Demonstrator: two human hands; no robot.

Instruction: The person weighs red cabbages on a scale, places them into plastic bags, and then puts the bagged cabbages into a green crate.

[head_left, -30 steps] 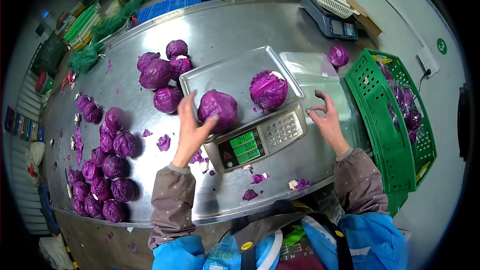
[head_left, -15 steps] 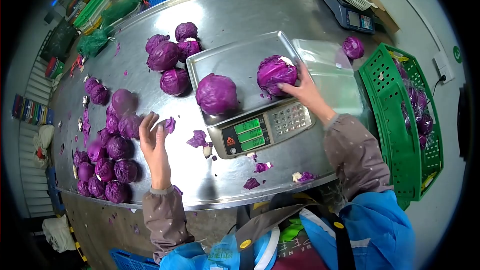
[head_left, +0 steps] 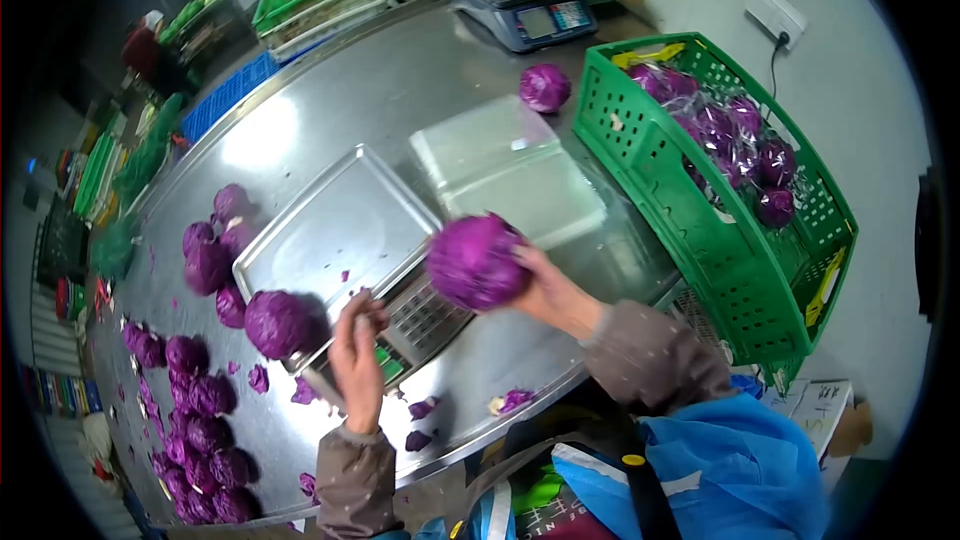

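Observation:
A red cabbage (head_left: 478,262) is gripped in my right hand (head_left: 555,295), raised over the near right corner of the scale. My left hand (head_left: 360,365) hovers above the scale's display side, fingers loosely bent and holding nothing. The scale (head_left: 425,315) has a metal tray (head_left: 340,220) and a keypad; my left hand hides part of the green display. At the tray's near left corner rests another red cabbage (head_left: 280,325). Beyond the tray lies a stack of clear plastic bags (head_left: 510,175).
A green crate (head_left: 690,225) of bagged cabbages stands at the right. Several cabbages (head_left: 208,395) are heaped on the left of the metal table (head_left: 330,90), with loose leaf scraps around. A second scale (head_left: 530,20) and a single cabbage (head_left: 545,88) are at the back.
My right hand has lifted the cabbage off the tray. My left hand has moved from beside the heap to the scale's front. The view has turned right.

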